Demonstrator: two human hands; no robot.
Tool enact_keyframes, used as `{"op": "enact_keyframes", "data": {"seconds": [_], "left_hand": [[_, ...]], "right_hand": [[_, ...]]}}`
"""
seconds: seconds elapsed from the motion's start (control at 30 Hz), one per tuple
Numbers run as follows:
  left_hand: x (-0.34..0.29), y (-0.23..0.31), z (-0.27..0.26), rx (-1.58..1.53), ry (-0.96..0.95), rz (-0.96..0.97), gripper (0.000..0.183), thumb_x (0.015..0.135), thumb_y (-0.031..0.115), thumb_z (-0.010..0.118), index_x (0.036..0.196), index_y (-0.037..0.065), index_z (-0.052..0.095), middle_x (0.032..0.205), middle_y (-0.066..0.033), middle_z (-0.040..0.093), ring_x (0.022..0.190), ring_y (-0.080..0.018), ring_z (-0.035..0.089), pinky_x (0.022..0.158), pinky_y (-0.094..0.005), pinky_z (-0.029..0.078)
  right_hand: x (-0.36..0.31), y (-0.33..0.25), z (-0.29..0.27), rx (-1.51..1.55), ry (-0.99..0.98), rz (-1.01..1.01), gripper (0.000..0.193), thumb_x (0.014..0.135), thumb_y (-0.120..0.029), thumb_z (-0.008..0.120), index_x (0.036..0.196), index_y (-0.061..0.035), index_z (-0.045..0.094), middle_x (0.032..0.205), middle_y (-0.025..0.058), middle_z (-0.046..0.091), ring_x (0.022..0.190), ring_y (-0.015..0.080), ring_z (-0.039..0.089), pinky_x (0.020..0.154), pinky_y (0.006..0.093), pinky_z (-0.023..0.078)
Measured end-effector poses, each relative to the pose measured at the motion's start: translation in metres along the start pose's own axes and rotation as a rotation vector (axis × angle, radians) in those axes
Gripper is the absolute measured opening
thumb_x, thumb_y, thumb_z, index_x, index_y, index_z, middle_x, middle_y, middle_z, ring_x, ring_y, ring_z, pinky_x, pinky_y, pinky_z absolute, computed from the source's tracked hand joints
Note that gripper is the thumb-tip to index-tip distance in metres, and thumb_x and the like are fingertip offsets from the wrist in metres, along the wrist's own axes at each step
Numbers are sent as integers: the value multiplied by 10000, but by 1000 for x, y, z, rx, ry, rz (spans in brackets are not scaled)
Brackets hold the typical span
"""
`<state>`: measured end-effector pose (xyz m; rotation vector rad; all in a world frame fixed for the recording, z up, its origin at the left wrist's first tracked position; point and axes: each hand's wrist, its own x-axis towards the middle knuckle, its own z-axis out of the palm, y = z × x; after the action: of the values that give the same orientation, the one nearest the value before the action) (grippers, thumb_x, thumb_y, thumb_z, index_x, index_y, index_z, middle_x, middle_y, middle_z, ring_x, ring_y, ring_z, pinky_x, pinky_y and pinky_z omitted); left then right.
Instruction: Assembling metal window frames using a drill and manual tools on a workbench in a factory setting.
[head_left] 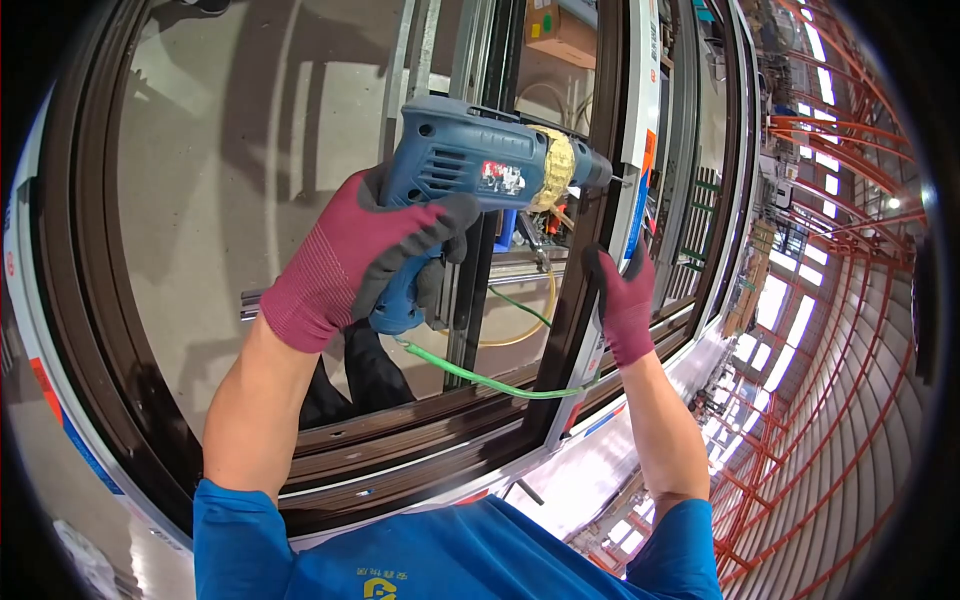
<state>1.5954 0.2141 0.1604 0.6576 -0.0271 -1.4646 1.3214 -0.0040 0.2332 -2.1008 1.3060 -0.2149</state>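
A blue power drill with yellow tape wrapped round its front is in my left hand, which wears a maroon glove with dark grey fingers. Its handle is closed in my fingers, and a green cord runs from the base. The chuck points right, with the thin bit at the brown metal frame bar; whether the tip touches it I cannot tell. My right hand, gloved alike, grips the bar's edge below the bit, thumb on the near face and the other fingers mostly hidden.
Another long brown frame side curves along the left, and brown rails cross in front of me. Beyond the bar stand more metal profiles. A cardboard box and a yellowish hose show through the frame.
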Motion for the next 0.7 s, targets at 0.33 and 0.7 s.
{"op": "enact_keyframes", "data": {"seconds": [0.33,0.7], "left_hand": [[3,-26,-11,-156,7,-55,301,981,136,701,1213,-50,652,943,-160,741,757,-219,737,583,-329,605],[-1,5,13,76,36,10,334,949,204,793,1141,-44,680,886,-117,737,705,-157,712,537,-295,561]], "right_hand": [[-1,4,0,-28,22,-10,455,975,-123,719,1382,36,595,1218,116,728,1067,172,689,974,325,534],[-3,-5,2,-39,25,0,489,950,-101,722,1391,49,574,1211,157,741,1092,226,699,1002,353,518]]}}
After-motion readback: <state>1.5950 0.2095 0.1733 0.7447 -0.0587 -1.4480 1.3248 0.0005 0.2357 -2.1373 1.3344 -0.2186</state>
